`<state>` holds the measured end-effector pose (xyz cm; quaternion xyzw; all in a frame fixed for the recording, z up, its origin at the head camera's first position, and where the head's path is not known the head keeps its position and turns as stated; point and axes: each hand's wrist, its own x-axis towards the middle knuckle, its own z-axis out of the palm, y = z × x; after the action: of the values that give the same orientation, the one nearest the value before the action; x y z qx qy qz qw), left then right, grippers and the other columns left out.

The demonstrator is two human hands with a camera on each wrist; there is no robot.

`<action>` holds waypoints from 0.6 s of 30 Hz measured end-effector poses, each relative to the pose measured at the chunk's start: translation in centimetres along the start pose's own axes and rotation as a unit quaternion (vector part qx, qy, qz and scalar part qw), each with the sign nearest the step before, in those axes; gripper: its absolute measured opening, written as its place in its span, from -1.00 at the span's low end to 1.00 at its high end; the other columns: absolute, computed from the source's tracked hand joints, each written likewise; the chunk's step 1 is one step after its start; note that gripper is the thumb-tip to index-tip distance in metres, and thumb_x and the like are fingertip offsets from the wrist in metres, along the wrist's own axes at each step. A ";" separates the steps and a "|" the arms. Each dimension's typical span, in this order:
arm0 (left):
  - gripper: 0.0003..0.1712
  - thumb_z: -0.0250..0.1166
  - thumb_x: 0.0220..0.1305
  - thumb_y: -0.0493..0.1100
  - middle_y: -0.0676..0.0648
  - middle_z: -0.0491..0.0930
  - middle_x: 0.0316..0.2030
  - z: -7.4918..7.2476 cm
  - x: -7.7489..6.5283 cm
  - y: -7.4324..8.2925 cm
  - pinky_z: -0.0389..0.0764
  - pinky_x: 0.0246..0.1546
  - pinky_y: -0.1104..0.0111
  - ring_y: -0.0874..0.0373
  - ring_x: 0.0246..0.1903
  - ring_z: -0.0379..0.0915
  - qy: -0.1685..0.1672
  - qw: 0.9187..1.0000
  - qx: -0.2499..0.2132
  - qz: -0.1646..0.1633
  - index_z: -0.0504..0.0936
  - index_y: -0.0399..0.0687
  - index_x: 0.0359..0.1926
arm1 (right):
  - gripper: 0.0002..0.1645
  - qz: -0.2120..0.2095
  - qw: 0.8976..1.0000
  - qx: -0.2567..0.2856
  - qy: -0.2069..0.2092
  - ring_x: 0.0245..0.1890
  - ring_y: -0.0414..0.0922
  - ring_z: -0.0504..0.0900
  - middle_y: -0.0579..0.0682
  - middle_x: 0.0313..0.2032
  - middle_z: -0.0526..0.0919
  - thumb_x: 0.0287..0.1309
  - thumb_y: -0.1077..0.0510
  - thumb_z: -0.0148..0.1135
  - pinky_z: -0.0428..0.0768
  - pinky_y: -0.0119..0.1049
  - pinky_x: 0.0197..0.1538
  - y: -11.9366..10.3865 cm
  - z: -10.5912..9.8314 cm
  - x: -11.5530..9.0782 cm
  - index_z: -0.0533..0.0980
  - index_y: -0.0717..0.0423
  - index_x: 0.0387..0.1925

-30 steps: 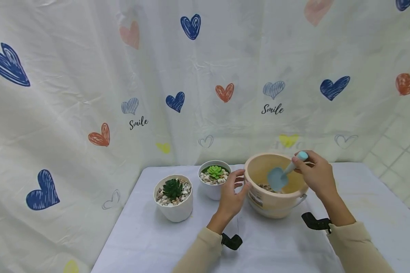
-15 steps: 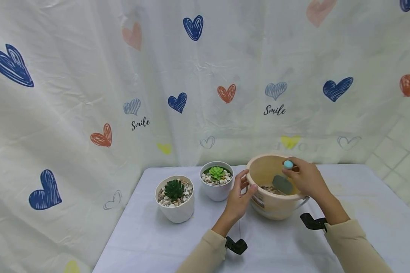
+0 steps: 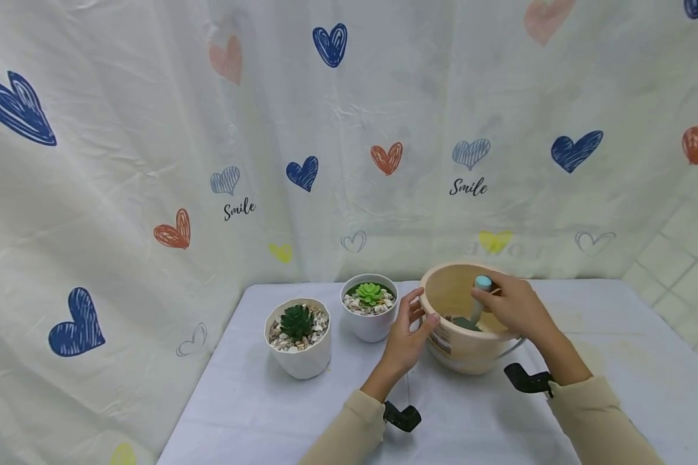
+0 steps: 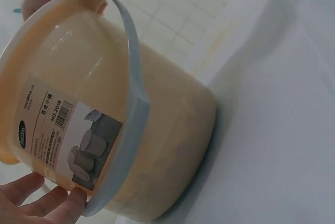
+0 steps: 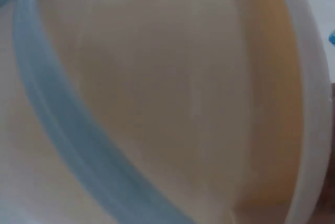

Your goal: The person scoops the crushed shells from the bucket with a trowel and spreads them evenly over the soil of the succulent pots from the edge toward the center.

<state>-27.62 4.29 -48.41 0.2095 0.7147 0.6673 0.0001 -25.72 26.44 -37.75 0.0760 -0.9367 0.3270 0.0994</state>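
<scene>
A peach plastic bucket (image 3: pixel 465 352) stands on the table, with loose gravel-like bits inside. My left hand (image 3: pixel 404 339) rests against its left side, thumb and fingertips touching the outer wall just under the rim. In the left wrist view, those fingers (image 4: pixel 47 203) lie beside the printed label. Over the bucket's right side, my right hand (image 3: pixel 514 303) grips the pale, blue-tipped handle of a small hand trowel (image 3: pixel 477 313). Its grey-blue blade points down among the bits and is partly hidden. The right wrist view shows mainly the blurred bucket wall (image 5: pixel 157 77) and bail handle (image 5: pixel 68 114).
Two white pots with pebbles stand left of the bucket: one holds a dark green succulent (image 3: pixel 297 323), the other, behind, a bright green one (image 3: pixel 370 294). A white cloth covers the table (image 3: pixel 256 413). A heart-print curtain (image 3: pixel 326 116) hangs behind.
My right hand has moved left and down, taking the trowel's blade from above the bits into them and turning the handle more upright. The left hand has shifted slightly right along the bucket.
</scene>
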 end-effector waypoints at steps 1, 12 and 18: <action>-0.34 0.21 0.47 0.18 -0.06 0.38 0.45 0.0 0.0 0.0 0.51 0.32 0.05 0.05 0.41 0.37 0.000 1.000 -0.001 0.000 0.18 0.55 0.48 | -0.51 0.005 1.000 0.005 -0.001 -0.22 0.08 0.77 0.28 -0.11 0.73 0.46 -0.08 0.18 0.68 -0.16 -0.27 -0.1 0.1 0.1 0.55 0.25 0.11; -0.32 0.21 0.45 0.20 -0.14 0.36 0.46 -0.1 0.1 0.0 0.42 0.38 -0.06 0.03 0.42 0.36 -0.003 1.000 0.000 0.008 0.17 0.52 0.49 | -0.43 0.057 0.996 0.067 -0.016 -0.26 -0.03 0.79 0.32 -0.05 0.69 0.46 -0.17 0.15 0.71 -0.23 -0.21 -0.2 0.5 0.8 0.55 0.28 0.07; -0.31 0.21 0.46 0.20 -0.14 0.35 0.46 -0.1 0.1 0.2 0.37 0.41 -0.06 0.01 0.42 0.35 -0.007 1.000 -0.006 0.007 0.17 0.48 0.50 | -0.41 0.084 0.986 0.145 -0.025 -0.17 0.01 0.78 0.38 0.07 0.62 0.49 -0.15 0.10 0.76 -0.18 -0.11 0.1 0.3 0.8 0.49 0.34 0.11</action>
<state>-27.65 4.24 -48.23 0.2194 0.7090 0.6703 0.0014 -26.56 26.30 -37.86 0.0185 -0.8848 0.4642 0.0364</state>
